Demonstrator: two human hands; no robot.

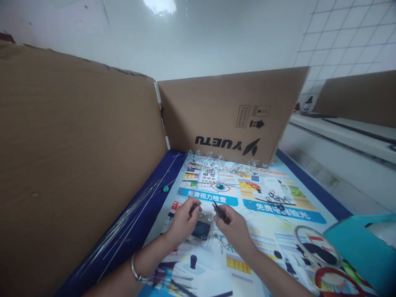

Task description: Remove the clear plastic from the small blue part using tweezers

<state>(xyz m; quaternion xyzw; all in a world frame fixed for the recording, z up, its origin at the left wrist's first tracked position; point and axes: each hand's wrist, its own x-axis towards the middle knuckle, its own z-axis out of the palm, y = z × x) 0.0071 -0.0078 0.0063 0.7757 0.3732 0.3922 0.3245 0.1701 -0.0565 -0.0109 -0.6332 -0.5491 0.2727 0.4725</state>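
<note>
My right hand [230,227] is closed around small dark pliers [219,212], their tips pointing up and left. Just left of it, my left hand [188,216] has thumb and fingertips pinched together; whatever they hold is too small to make out. Both hands hover close together over the printed sheet [213,272] covering the table. Under and between them lie small clear, glinting pieces [210,216] and some thin bent wire [224,243]. A bracelet [136,270] circles my left wrist.
Tall cardboard panels [235,107] stand behind and at left. Clear wiry pieces [229,163] line the back one's foot. Thin wires [126,218] lie along the left edge. At right are black wire loops [278,201], a pale ring [297,237], a red ring [338,270] and a teal container [359,247].
</note>
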